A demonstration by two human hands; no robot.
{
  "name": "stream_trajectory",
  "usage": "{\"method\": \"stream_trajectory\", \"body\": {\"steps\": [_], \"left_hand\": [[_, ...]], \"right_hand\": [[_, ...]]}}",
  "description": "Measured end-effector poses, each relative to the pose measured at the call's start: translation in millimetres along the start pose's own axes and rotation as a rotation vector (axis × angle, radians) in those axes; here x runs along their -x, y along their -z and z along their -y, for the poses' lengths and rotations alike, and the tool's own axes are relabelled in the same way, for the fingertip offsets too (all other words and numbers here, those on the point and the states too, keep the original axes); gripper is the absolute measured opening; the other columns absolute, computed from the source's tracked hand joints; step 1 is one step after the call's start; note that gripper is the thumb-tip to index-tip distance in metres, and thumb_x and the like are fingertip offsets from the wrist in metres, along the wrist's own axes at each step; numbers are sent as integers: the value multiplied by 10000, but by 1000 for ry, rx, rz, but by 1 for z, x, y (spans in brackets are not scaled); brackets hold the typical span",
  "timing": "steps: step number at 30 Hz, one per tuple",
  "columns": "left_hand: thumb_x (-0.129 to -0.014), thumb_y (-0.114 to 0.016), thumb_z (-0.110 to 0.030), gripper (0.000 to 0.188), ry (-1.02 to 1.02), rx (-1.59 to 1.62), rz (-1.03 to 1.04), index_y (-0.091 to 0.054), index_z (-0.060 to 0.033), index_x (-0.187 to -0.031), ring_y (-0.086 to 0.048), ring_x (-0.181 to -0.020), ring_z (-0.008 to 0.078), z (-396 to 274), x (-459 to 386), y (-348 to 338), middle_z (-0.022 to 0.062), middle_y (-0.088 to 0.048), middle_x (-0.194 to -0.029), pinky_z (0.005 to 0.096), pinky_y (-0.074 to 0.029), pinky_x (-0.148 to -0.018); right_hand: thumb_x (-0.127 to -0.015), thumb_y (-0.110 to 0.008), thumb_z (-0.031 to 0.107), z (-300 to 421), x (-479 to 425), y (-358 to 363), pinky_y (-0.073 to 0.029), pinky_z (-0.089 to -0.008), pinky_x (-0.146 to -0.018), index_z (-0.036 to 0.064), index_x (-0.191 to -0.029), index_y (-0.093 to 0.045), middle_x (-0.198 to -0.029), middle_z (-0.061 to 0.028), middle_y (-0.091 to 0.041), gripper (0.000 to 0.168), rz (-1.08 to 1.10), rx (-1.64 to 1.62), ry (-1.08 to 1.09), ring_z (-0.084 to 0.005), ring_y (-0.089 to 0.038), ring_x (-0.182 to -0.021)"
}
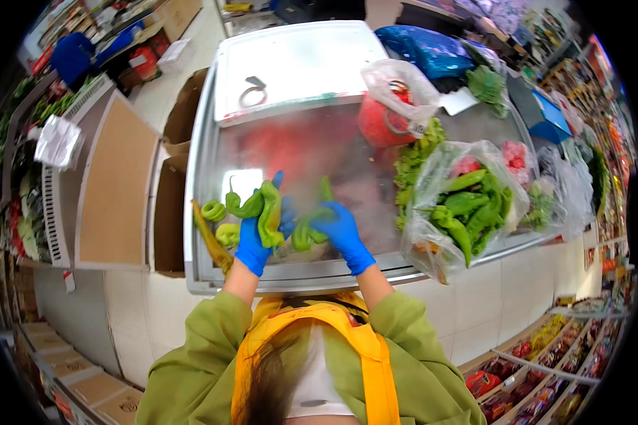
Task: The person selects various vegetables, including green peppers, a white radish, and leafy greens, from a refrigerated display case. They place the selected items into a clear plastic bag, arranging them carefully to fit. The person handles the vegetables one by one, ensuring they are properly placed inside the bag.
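My left hand point(260, 228), in a blue glove, is closed around long green peppers point(269, 215) that lie across its palm. A blurred green pepper point(309, 228) is under the fingers of my right hand point(344, 234), also gloved in blue; the blur hides how firmly it is held. Left of my left hand, a curled green pepper point(213, 211), a pale green one point(227, 234) and a long yellowish-brown pepper point(212, 241) lie on the glass-like top point(361, 228) of a case. On the right, a clear plastic bag point(422, 212) holds many green peppers point(465, 204).
Beyond my hands stands a red container with a white bag point(388, 119). Leafy greens point(406, 180) lie beside the pepper bag. A white lid point(297, 64) with a ring of tape point(252, 96) covers the far end. Cardboard boxes point(171, 212) stand left; snack shelves point(542, 361) are lower right.
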State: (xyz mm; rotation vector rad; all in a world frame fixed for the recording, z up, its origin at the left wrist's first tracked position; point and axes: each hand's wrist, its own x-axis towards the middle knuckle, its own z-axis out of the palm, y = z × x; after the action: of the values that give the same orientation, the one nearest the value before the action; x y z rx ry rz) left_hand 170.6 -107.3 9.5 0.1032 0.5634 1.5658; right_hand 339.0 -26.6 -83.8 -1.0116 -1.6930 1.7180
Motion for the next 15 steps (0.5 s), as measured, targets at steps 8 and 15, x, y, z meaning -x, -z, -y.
{"method": "stream_trajectory", "body": {"steps": [8,15], "left_hand": [[-910,-437,-409,481,389,-109,432,-401,-132,-1301,-515,-787,168,66,-63,-161,45,-544,-962,300,-455,-685],[-793,-637,-265,441,-269,-1353,719,-510,-55,-1159,-551,-926,258,217,-142,-230,124,-558,-1008,341,-447,-814]], "right_hand": [[-861,-474,403,144,120,131,-425,-309,-674,199,-1080,-540,-1135,-78,-486,307,-98,-1413,135,-205,-484,-837],[-870,-486,324,138,177,255,-430,-314,-760,108,-1135,-522,-1217,-109,-458,344,-223,-1550,424,-208,-490,-908]]}}
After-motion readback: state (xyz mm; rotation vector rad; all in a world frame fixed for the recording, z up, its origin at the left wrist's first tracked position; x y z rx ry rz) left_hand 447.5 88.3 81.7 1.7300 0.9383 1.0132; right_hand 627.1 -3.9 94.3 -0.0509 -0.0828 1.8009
